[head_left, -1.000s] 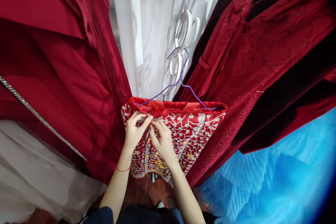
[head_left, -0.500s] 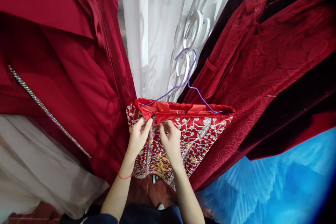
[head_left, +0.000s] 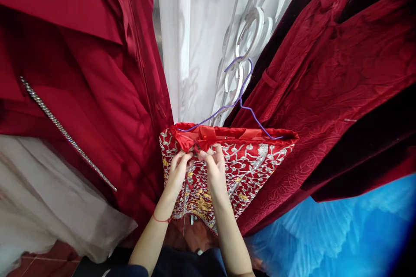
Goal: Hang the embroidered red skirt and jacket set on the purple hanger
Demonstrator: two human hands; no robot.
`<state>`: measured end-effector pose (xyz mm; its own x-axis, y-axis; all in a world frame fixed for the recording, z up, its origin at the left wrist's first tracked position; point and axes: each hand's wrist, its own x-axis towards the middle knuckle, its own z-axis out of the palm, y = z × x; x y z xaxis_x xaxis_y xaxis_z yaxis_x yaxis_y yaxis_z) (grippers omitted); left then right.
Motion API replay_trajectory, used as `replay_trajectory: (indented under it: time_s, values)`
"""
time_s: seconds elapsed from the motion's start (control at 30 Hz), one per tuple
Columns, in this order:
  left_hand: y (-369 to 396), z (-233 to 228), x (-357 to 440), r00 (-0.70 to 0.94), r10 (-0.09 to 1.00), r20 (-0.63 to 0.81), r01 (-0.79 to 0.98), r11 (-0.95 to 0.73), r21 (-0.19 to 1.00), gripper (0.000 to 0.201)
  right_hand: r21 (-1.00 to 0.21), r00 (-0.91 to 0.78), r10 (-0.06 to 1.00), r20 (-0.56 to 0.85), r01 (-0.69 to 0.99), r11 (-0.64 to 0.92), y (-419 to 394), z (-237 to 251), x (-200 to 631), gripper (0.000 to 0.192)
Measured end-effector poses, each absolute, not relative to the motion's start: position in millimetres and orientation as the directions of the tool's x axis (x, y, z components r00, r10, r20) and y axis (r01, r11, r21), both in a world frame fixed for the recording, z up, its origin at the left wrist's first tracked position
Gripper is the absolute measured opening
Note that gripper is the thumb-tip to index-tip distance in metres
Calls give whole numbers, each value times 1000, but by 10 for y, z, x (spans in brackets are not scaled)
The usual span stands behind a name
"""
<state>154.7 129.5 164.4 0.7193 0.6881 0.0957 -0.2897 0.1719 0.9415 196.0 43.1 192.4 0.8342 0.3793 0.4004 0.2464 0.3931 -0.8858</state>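
Note:
A red garment [head_left: 247, 164] with silver and gold embroidery hangs on a purple wire hanger [head_left: 238, 99], its red satin lining showing at the top edge. My left hand [head_left: 178, 172] and my right hand [head_left: 214, 168] meet at the garment's upper left part, just below the lining. Both pinch the embroidered cloth or a small fastening there; the fingertips hide what exactly is gripped. A thin red string circles my left wrist.
Dark red satin dress with a rhinestone strip [head_left: 65, 132] hangs on the left over pale tulle [head_left: 48, 207]. A white curtain and white scrolled ironwork [head_left: 250, 34] stand behind. Red velvet garments [head_left: 341, 86] hang on the right above blue tulle [head_left: 341, 233].
Both hands have crept upward along the garment's front to just under the lining. The view has shifted a little, so the garment and hanger sit further right.

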Motion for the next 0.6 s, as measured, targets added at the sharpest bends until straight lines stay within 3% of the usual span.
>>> replay_trajectory:
  time_s: [0.07, 0.17, 0.27, 0.33, 0.4, 0.5, 0.6]
  values:
    - [1255, 1685, 1548, 741, 672, -17, -307, 360, 881, 30, -891, 838, 360, 411, 285, 355, 432, 1937, 1942, 25]
    - [1197, 1743, 1551, 823, 558, -103, -291, 571, 768, 34, -877, 861, 286, 421, 306, 370, 465, 1920, 1911, 32]
    - [1181, 1762, 1541, 859, 497, -120, -280, 655, 702, 26, -839, 856, 181, 485, 396, 373, 469, 1860, 1899, 35]
    - [1194, 1753, 1525, 865, 483, -137, -270, 677, 684, 24, -786, 793, 110, 599, 555, 273, 428, 1817, 1912, 30]
    - [1217, 1740, 1508, 862, 486, -143, -270, 680, 682, 23, -672, 654, 163, 738, 734, 96, 359, 1793, 1940, 19]
    - [1258, 1732, 1488, 850, 518, -92, -304, 625, 719, 20, -459, 464, 389, 796, 881, -111, 248, 1813, 1981, 19]
    - [1302, 1735, 1481, 841, 541, -15, -318, 517, 795, 17, -458, 476, 449, 756, 875, -157, 152, 1889, 1986, 18]
